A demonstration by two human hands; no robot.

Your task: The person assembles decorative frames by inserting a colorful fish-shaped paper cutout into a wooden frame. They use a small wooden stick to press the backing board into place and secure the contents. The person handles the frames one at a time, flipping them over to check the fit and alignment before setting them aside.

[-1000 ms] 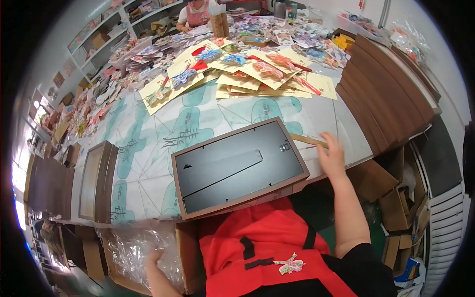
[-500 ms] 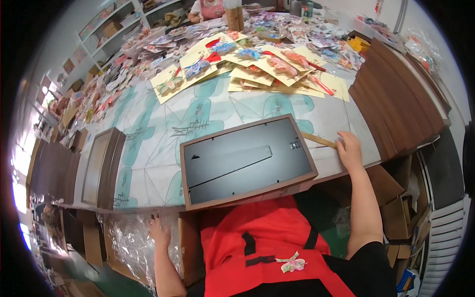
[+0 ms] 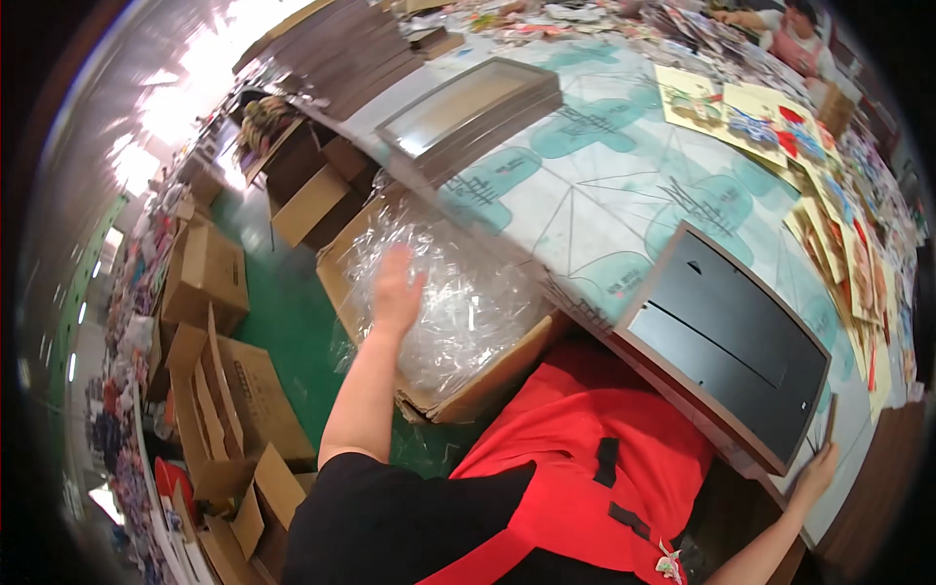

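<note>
My left hand [image 3: 396, 295] is over the cardboard box of crumpled clear plastic film [image 3: 458, 312]. Its fingers are stretched out, a little blurred, with nothing seen in them. At the table's right edge, my right hand [image 3: 817, 474] has its fingers closed around the end of a thin brown strip [image 3: 832, 421]. Beside that hand a picture frame [image 3: 726, 336] lies face down at the table's near edge, its black backing up and its brown rim around it.
Stacked frames [image 3: 478, 117] stand on the table's left part, with a pile of brown boards [image 3: 331, 58] beyond. Cream cards with colourful decorations [image 3: 751, 122] lie at the far right. Open cartons [image 3: 239, 400] are on the green floor [image 3: 263, 263]. A co-worker [image 3: 795, 44] is across the table.
My view has swung to the left and tilted, bringing the plastic-filled box to the middle. My left hand has moved further over the plastic. My right hand stays by the strip's end.
</note>
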